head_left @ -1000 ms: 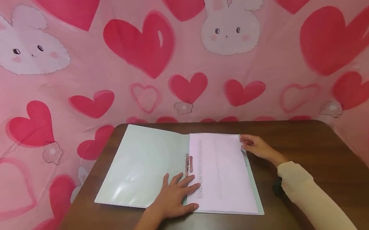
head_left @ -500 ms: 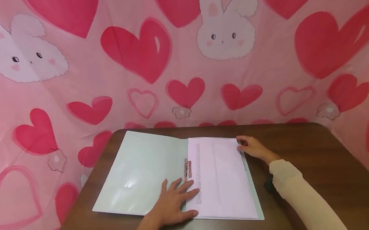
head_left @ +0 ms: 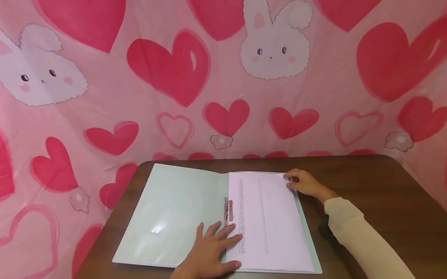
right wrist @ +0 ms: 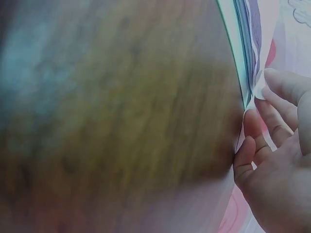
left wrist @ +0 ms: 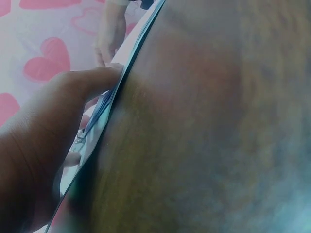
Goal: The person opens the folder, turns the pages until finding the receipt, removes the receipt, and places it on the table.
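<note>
A pale green folder (head_left: 173,207) lies spread on the table, holding a stack of printed paper (head_left: 280,224) on its right side. At the spine sits a metal clip (head_left: 228,208). My left hand (head_left: 208,253) rests with spread fingers over the lower spine and the left margin of the top sheet; its thumb lies near the bottom edge. At the upper right corner of the stack, my right hand (head_left: 306,184) pinches the paper. The right wrist view shows the thumb and forefinger of that hand (right wrist: 277,131) on the lifted corner, with other sheets and the green cover beside it.
The dark brown wooden table (head_left: 374,197) extends to the right of the folder and in front of it. Behind it hangs a pink cloth (head_left: 218,81) printed with hearts and rabbits.
My right hand has shifted slightly left at the corner, its fingertips now over the page's edge. The left hand stays in place on the folder. The head view has tilted up a little.
</note>
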A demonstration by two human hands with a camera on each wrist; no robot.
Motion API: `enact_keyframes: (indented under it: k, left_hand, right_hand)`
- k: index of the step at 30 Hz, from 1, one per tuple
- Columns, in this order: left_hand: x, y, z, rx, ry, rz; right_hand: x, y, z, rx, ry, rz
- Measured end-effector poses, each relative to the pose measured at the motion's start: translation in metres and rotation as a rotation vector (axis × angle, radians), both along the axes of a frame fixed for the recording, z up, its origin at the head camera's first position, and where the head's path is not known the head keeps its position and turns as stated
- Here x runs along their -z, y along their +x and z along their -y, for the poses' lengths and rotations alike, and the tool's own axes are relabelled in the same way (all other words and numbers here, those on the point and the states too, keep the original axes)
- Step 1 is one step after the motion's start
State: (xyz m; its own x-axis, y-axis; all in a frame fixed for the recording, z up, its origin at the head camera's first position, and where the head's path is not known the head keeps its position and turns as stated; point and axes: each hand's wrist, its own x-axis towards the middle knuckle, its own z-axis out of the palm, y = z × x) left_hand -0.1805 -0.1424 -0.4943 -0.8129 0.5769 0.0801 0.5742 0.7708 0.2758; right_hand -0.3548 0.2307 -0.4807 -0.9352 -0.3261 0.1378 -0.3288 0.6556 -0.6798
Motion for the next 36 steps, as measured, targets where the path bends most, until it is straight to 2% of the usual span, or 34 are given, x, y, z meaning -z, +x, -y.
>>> enact_keyframes:
  k: [11, 22, 28, 36]
  left_hand:
    - [0.0026, -0.0003, 0.0007, -0.012, 0.015, 0.035]
    - [0.0034, -0.0029, 0.0009, -0.012, 0.006, 0.035]
    - [0.0029, -0.0054, 0.0007, -0.011, 0.008, 0.025]
    - [0.0056, -0.0050, 0.0014, -0.004, 0.000, 0.033]
  right_hand:
    - [0.0032, -0.0030, -0.0006, -0.047, -0.077, 0.033]
    - [0.0011, -0.0049, -0.0004, -0.070, -0.182, 0.118]
    - [-0.0044, -0.0040, -0.0010, -0.066, -0.183, 0.142]
    - [-0.0015, -0.0030, -0.0057, -0.072, -0.208, 0.156]
